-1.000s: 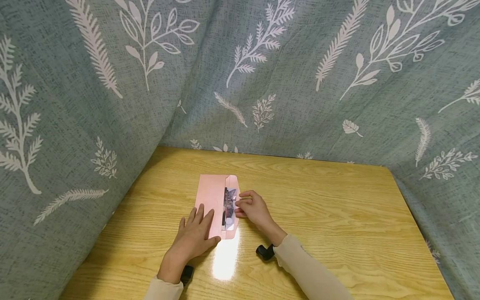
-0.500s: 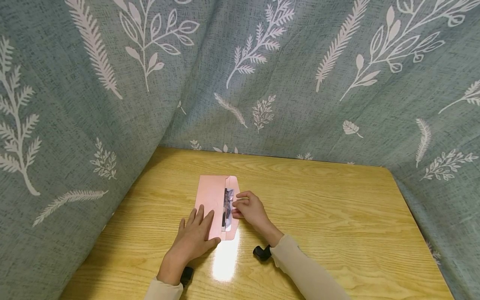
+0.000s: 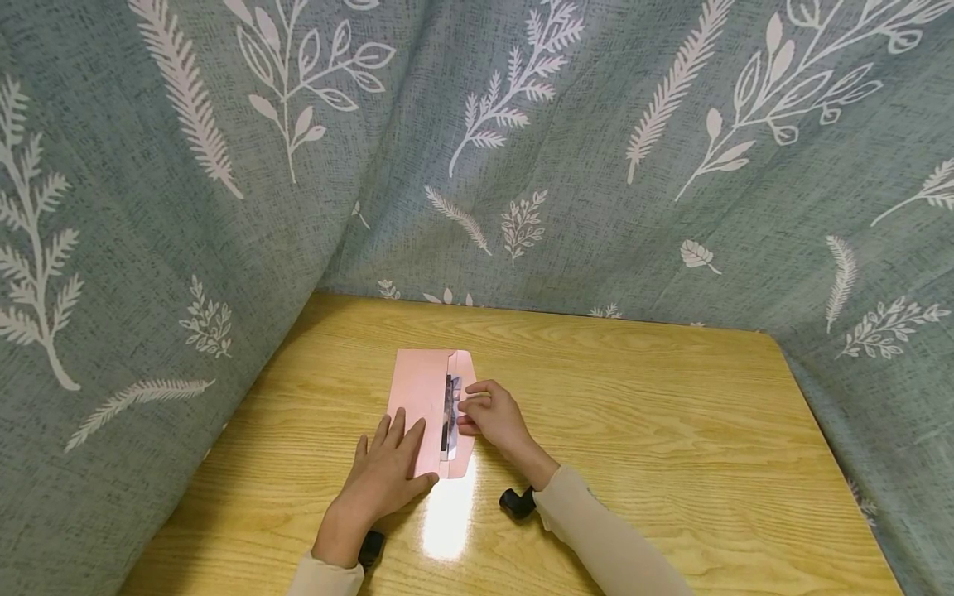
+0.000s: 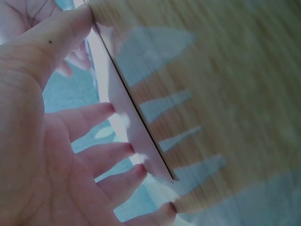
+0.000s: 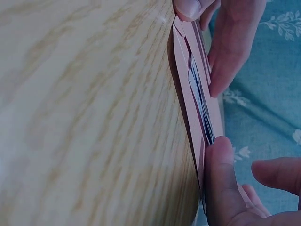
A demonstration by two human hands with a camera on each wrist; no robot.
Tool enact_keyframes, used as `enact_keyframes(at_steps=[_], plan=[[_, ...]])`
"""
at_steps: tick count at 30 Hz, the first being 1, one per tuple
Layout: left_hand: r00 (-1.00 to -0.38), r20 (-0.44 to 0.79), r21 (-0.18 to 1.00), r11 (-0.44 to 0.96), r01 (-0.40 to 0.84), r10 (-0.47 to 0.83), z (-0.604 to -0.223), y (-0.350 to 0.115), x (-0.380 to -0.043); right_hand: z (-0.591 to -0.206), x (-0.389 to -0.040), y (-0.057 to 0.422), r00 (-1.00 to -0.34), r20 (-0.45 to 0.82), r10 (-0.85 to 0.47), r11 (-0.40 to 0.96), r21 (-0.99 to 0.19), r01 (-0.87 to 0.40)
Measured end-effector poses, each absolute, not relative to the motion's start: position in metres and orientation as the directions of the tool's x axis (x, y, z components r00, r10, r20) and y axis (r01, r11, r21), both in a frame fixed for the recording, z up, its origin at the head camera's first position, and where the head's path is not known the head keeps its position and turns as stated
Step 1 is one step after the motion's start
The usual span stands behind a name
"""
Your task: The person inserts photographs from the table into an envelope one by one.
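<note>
A pink envelope lies on the table, its flap folded out to the right. From its mouth sticks a cat photo, mostly inside; the right wrist view shows thin layered edges of photos in the opening. My left hand rests on the envelope's near left part, fingers spread and thumb at its near edge. My right hand holds the photo's outer edge between thumb and fingers, over the flap. In the right wrist view the thumb touches the photos, while one finger stands apart.
The wooden table extends right and toward the front. Blue-green curtains with white leaf prints enclose its back and sides. Black wrist pieces show below the left wrist and the right wrist.
My right hand has moved slightly left, and the cat photo has slid further into the envelope, showing a narrower strip. The left hand has stayed in place on the envelope.
</note>
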State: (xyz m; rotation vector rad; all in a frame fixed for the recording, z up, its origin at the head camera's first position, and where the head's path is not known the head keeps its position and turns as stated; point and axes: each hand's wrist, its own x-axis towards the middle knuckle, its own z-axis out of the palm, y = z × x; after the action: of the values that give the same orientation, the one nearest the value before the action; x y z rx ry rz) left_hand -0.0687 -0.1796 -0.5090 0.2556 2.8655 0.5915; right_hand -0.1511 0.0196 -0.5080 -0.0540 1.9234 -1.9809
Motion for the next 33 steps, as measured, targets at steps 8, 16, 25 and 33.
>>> enact_keyframes(at_steps=[8, 16, 25, 33], plan=[[-0.965, -0.162, 0.402, 0.907, 0.126, 0.206, -0.509, -0.179, -0.067, -0.523, -0.154, 0.016, -0.933, -0.231, -0.277, 0.003, -0.971, 0.240], [-0.964, -0.165, 0.407, 0.905, 0.125, 0.207, -0.508, -0.179, -0.067, -0.522, -0.153, 0.014, -0.934, -0.233, -0.270, 0.003, -0.970, 0.241], [-0.963, -0.170, 0.406, 0.905, 0.126, 0.210, -0.508, -0.179, -0.068, -0.521, -0.153, 0.010, -0.936, -0.232, -0.265, -0.012, -0.970, 0.244], [-0.962, -0.174, 0.399, 0.908, 0.127, 0.211, -0.507, -0.179, -0.069, -0.520, -0.156, 0.008, -0.935, -0.243, -0.258, 0.007, -0.968, 0.249]])
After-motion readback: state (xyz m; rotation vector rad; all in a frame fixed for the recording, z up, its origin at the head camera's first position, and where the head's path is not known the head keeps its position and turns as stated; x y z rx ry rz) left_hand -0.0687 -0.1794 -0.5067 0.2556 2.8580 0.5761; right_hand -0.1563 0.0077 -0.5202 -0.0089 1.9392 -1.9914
